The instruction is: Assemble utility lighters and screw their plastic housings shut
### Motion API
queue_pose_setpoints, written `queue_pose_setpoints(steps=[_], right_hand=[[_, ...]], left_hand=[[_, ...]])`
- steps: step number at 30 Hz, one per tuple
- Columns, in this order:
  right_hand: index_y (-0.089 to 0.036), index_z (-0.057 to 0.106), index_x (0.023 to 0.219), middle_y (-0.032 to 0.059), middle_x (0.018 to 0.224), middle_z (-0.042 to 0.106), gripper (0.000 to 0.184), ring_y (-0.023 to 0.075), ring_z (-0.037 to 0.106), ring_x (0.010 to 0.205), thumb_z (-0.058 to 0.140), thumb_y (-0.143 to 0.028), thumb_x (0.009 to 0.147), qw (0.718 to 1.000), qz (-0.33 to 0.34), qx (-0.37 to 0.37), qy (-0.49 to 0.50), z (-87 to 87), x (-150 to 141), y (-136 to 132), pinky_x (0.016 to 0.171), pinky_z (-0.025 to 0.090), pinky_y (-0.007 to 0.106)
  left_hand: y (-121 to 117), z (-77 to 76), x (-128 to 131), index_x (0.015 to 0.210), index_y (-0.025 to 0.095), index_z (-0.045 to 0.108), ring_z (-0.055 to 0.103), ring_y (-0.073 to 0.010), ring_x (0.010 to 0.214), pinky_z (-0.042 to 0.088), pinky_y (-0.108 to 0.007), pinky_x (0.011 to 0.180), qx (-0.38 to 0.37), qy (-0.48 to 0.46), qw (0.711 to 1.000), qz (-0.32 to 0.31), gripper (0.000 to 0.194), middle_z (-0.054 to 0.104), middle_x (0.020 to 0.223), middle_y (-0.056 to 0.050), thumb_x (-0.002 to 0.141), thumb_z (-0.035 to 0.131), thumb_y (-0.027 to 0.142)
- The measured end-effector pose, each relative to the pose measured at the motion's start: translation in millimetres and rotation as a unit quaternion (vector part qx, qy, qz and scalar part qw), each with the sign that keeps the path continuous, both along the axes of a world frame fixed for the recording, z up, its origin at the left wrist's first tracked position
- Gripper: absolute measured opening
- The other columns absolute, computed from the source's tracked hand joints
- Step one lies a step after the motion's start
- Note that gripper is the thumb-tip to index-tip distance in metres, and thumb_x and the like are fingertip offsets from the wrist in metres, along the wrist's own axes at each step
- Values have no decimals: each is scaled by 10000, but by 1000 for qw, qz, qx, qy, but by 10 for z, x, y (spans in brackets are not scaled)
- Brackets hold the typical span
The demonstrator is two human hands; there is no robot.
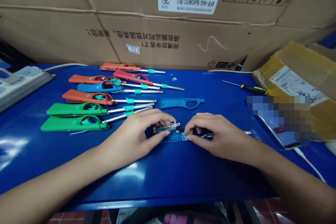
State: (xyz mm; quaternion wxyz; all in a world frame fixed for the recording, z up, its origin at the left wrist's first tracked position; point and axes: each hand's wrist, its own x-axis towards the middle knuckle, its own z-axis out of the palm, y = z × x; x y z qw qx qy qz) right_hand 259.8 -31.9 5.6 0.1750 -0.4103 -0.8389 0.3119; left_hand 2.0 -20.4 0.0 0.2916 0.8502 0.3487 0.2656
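My left hand [143,131] is closed around a small clear fuel tank [164,128] with a metal fitting at its right end. Below it lies a blue lighter half-shell [170,138], partly covered by my fingers. My right hand [215,131] pinches a thin white wire [184,137] beside a small black and green part, just right of the tank. From behind that hand the tip of a metal tube [247,132] sticks out. A second blue half-shell [181,103] rests flat beyond both hands.
Several long-necked lighters [76,123] in green, orange, blue and red lie at left. Tiny screws [174,78] sit farther back. At right are a screwdriver [253,89], a phone [275,129] and a taped package [296,80]. A power strip [23,84] stands left; a large carton [147,28] borders the back.
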Motion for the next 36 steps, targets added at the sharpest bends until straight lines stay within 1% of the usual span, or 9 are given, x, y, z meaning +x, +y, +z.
queue_pose_setpoints(steps=[4,8,13,17,20,23,27,31,36], right_hand=[[-245,687,1001,-42,947,713,114,115,607,874,651,-166,927,1000,-10,6,8,-35,-11,-13,848,435,276],[-218,695,971,-23,936,713,101,114,622,902,632,-148,935,1000,14,11,18,-36,-11,-1,890,437,278],[-211,690,922,-27,918,693,95,93,614,862,643,-129,919,999,14,-14,37,-21,0,8,809,458,235],[-218,687,898,-41,900,690,76,82,594,807,651,-156,921,999,7,-32,34,-22,-9,11,770,456,227],[-221,691,887,-46,879,691,73,82,575,766,653,-167,918,999,5,-40,30,-29,-14,17,743,455,229],[-224,697,892,-50,872,689,75,79,561,745,653,-167,913,998,4,-47,30,-31,-11,20,725,453,224],[-220,697,895,-50,868,695,79,79,561,748,652,-157,908,998,5,-60,36,-20,-15,23,730,459,217],[-216,700,884,-48,857,700,83,81,558,739,656,-148,904,997,4,-60,39,-9,-23,28,722,459,217],[-214,705,891,-40,872,703,85,86,571,755,653,-148,902,997,0,-60,43,-5,-15,18,736,466,223]], left_hand=[[-20,-34,30,1139,207,682,642,-107,943,526,-228,843,12,-17,1000,-13,216,701,1048,-1,941,658,123],[-28,-17,48,1076,193,647,621,-105,934,510,-221,830,27,-11,999,-22,168,654,1031,-8,949,615,89],[-51,-32,16,1028,209,503,616,-97,796,490,-215,704,8,11,1000,-19,95,632,969,7,982,556,145],[-68,-53,-2,1058,220,448,647,-98,767,492,-215,680,-20,25,999,-18,103,634,930,25,996,506,163],[-67,-22,3,1130,214,473,651,-117,780,502,-238,689,-29,33,999,-16,155,635,971,9,984,521,199],[-56,34,10,1205,197,529,642,-151,886,503,-269,769,-17,28,999,-36,220,651,1045,-25,992,523,252],[-29,78,27,1065,184,630,602,-157,908,453,-294,834,-2,19,999,-38,230,667,987,-20,1065,429,295],[-4,61,46,969,176,661,574,-160,869,421,-309,827,-2,33,999,-20,292,647,902,-12,1079,416,290],[-21,43,26,1184,188,656,585,-179,1012,446,-315,916,-8,34,999,-30,272,635,1063,-38,1063,439,300]])
